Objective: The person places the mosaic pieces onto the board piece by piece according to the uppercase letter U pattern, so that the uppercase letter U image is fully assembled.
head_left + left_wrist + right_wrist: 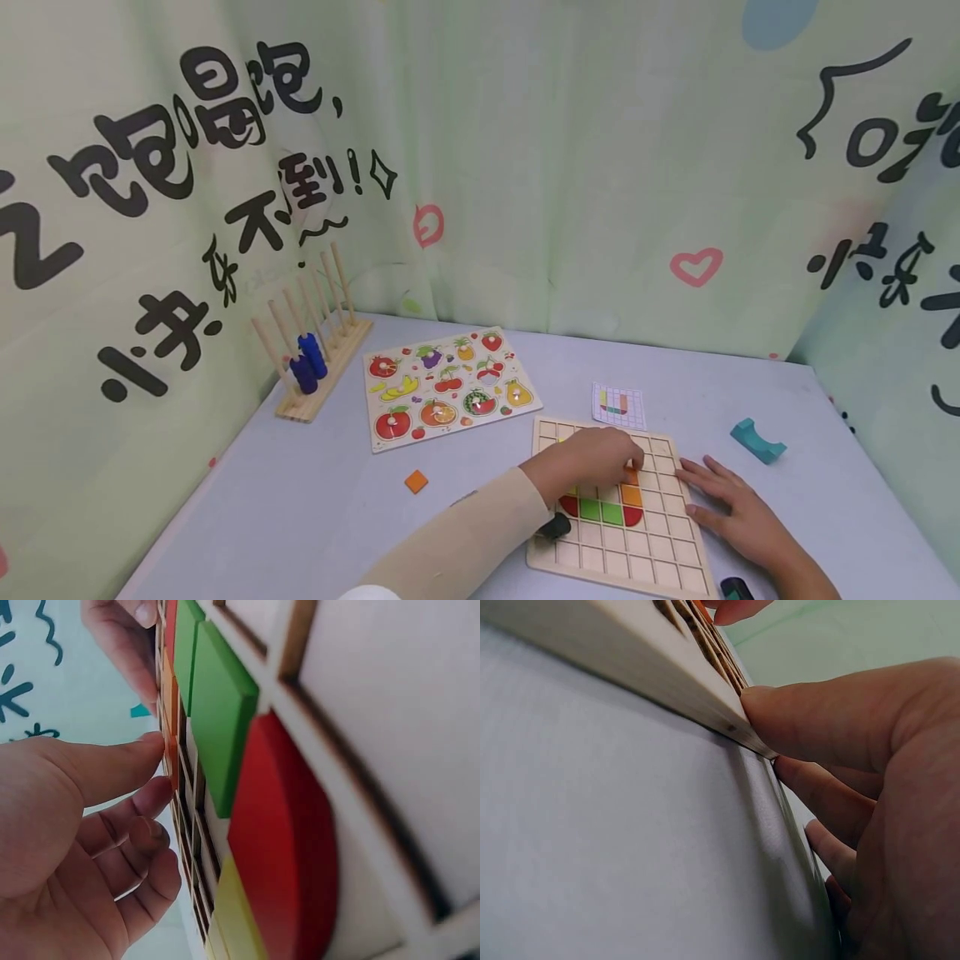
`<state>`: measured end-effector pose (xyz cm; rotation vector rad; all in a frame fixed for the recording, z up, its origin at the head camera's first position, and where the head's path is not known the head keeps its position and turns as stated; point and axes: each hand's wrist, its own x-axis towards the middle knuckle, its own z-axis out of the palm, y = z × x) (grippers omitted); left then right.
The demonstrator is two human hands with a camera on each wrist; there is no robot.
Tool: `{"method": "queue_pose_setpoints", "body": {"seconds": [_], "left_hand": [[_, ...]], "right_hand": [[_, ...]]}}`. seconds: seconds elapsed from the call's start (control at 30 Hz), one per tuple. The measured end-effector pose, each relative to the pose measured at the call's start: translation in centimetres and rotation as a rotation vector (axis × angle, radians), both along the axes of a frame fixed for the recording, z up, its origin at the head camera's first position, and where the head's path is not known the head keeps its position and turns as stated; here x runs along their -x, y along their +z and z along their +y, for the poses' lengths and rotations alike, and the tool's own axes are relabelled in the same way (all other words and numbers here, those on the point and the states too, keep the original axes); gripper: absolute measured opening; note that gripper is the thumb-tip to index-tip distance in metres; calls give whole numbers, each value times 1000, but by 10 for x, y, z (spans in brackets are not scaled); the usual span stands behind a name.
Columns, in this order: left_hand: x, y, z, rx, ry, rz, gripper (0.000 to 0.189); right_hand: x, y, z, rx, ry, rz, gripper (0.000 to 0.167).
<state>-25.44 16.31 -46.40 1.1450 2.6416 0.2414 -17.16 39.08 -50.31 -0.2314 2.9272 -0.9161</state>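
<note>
Stretched across the wooden grid board [678, 533], my left hand [596, 458] pinches a small orange square tile [174, 761] between thumb and forefinger, low over the grid. Directly in front of it, another orange tile [632, 496] sits in a cell. Below that, a row has a red rounded-corner tile [633, 516] at each end and two green tiles [602, 511] between. Yellow tiles [236, 915] stand in the left column, partly hidden by my left hand. My right hand [738, 512] rests at the board's right edge, fingers spread, thumb touching the rim.
A pattern card [618, 406] lies behind the board. One loose orange tile [416, 481] is to the left. Further back are a fruit puzzle board [450, 387] and a peg rack [322, 383] with blue pieces. A teal arch block [757, 442] lies at the right.
</note>
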Motion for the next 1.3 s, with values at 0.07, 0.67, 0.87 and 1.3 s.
{"method": "queue_pose_setpoints", "body": {"seconds": [0.07, 0.67, 0.87, 1.3], "left_hand": [[1, 0, -2, -12, 7, -15, 21], [8, 10, -57, -55, 48, -2, 25], [6, 11, -80, -67, 55, 12, 27], [3, 15, -118, -109, 78, 64, 26]], "right_hand": [[0, 0, 0, -6, -1, 1, 62], [3, -4, 3, -38, -8, 0, 61], [3, -5, 2, -29, 5, 14, 60], [4, -5, 3, -41, 5, 3, 62]]}}
